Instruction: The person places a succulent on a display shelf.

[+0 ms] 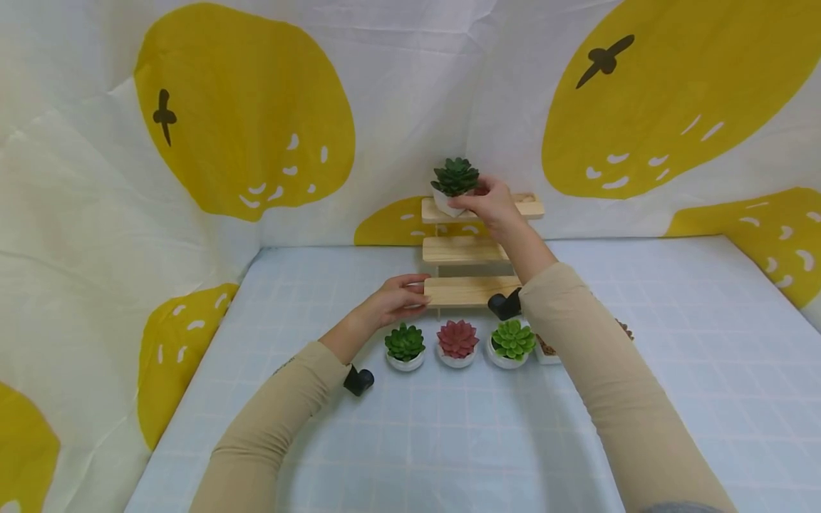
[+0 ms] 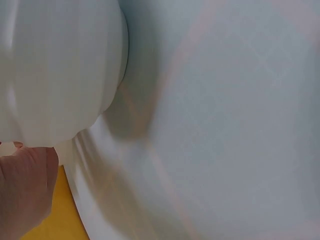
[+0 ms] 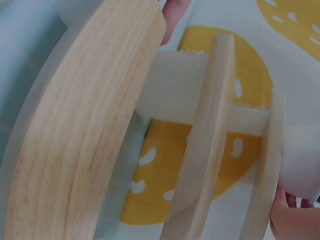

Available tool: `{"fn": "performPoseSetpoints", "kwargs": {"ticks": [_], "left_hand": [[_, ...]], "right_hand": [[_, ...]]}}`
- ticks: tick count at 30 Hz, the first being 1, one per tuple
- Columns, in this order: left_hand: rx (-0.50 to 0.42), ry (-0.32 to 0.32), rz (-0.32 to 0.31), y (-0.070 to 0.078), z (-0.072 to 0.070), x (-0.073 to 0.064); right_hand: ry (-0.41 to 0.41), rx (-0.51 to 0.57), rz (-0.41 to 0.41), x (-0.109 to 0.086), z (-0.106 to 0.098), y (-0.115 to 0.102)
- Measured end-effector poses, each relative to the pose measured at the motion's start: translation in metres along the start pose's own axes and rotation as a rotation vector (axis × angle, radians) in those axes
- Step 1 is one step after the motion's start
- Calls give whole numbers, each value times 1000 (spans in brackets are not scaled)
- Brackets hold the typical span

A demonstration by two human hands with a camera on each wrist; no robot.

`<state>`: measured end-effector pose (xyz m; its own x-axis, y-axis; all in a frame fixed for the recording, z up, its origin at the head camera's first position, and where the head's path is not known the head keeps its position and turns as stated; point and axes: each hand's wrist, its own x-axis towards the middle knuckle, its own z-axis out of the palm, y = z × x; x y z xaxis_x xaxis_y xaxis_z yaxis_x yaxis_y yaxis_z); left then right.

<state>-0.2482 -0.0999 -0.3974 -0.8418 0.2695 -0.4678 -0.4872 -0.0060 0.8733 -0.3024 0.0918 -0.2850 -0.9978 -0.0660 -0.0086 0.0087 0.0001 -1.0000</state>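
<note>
A three-tier wooden shelf stand (image 1: 468, 249) stands at the back of the table. My right hand (image 1: 492, 206) grips the white pot of a dark green artificial succulent (image 1: 455, 176) at the left end of the top tier. In the right wrist view that white pot (image 3: 302, 160) is beside the top board, with my right hand (image 3: 295, 215) around its lower part. My left hand (image 1: 391, 301) holds the left end of the lowest tier, fingers above and below the board. A white pot (image 2: 55, 70) looms close in the left wrist view.
In front of the stand, potted succulents form a row: green (image 1: 405, 343), red (image 1: 457, 340) and light green (image 1: 512, 340). A further white pot (image 1: 549, 354) is partly behind my right sleeve. A lemon-print cloth (image 1: 410, 85) hangs behind the table.
</note>
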Motion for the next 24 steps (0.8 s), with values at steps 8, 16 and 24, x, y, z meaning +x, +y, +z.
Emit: {"fn": "performPoseSetpoints", "kwargs": {"ticks": [8, 16, 24], "left_hand": [[4, 1, -4, 2, 1, -1], [4, -9, -3, 1, 0, 2], [4, -5, 3, 1, 1, -1]], "right_hand": [[-42, -19, 25, -2, -6, -1], [-103, 44, 101, -5, -16, -10], [-113, 123, 146, -18, -34, -26]]}}
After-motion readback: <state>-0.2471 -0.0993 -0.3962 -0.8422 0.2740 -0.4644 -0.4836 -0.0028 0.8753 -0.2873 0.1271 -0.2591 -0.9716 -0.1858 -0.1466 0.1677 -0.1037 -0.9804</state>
